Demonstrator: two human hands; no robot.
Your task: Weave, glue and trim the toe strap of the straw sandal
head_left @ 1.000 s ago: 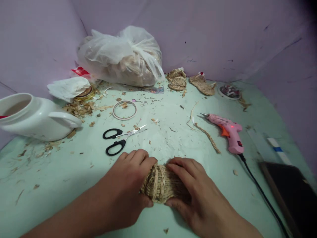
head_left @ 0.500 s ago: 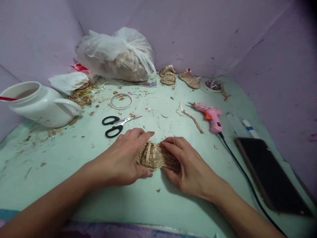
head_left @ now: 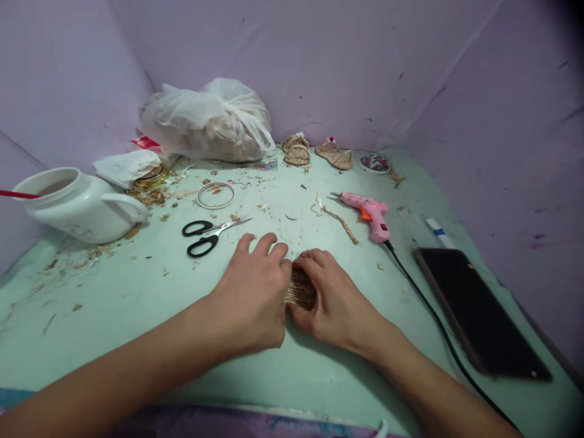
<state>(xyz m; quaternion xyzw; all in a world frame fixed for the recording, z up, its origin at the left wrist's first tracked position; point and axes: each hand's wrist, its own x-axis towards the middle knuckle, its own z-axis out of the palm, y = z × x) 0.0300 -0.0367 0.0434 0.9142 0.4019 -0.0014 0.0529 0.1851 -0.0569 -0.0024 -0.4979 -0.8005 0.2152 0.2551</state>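
Note:
A small woven piece of twisted straw rope [head_left: 301, 288] lies on the pale green table [head_left: 137, 304], squeezed between both hands. My left hand [head_left: 255, 292] covers its left side with fingers curled over the top. My right hand [head_left: 331, 295] wraps its right side, fingers bent over it. Only a narrow strip of the weave shows between the hands. Black-handled scissors [head_left: 205, 234] lie just beyond my left hand. A pink glue gun [head_left: 369, 213] lies beyond my right hand, beside a loose braided straw cord [head_left: 340, 222].
A white jug [head_left: 77, 204] stands at the left. A plastic bag of straw [head_left: 210, 121] sits at the back, with small woven pieces [head_left: 314, 152] beside it. A tape ring [head_left: 215, 195] lies near the scissors. A dark phone [head_left: 479, 313] and the gun's black cable [head_left: 429, 310] are on the right. Straw scraps are scattered around.
Both hands have closed in together over the woven piece, hiding most of it. The view has pulled back and tilted up.

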